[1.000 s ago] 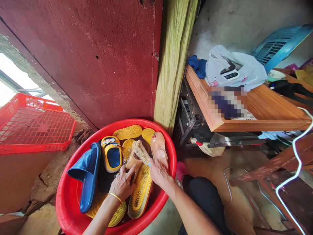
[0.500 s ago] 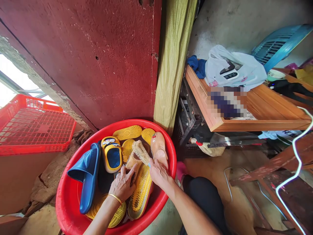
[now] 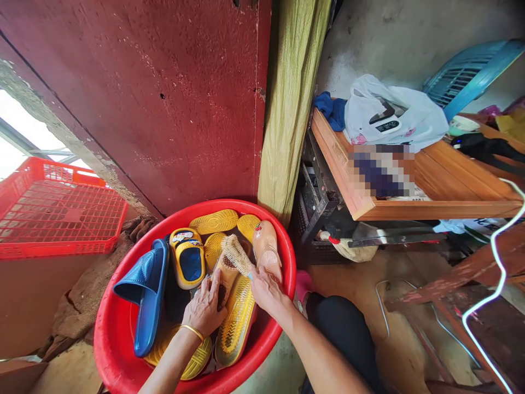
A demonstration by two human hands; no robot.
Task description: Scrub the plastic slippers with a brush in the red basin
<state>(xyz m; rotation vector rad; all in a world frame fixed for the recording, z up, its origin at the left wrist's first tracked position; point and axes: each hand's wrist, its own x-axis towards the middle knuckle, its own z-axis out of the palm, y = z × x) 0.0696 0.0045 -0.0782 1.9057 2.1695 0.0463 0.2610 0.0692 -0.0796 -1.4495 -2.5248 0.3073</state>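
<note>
A red basin [image 3: 107, 328] holds several shoes and slippers. My right hand [image 3: 266, 289] is closed around a brush [image 3: 237, 255], whose pale bristles lie over the toe end of a tan shoe [image 3: 228, 273]. On that same shoe rests my left hand [image 3: 205, 306], wearing a ring and a gold bracelet, its fingers wrapped on the shoe. Beside them a yellow sole [image 3: 235, 323] faces up. A blue slipper [image 3: 151, 298] leans at the basin's left, next to a yellow clog [image 3: 189, 260]. The pinkish sandal [image 3: 266, 246] sits to the right.
An orange-red crate [image 3: 65, 213] stands at the left, and a dark red door [image 3: 164, 109] rises behind the basin. At right, a wooden tray-like table [image 3: 447, 209] carries a white plastic bag [image 3: 396, 112]. A white cable [image 3: 498, 257] hangs at far right.
The fingers of my left hand have shifted slightly up the tan shoe and drawn closer together. My right hand and the brush show almost no movement.
</note>
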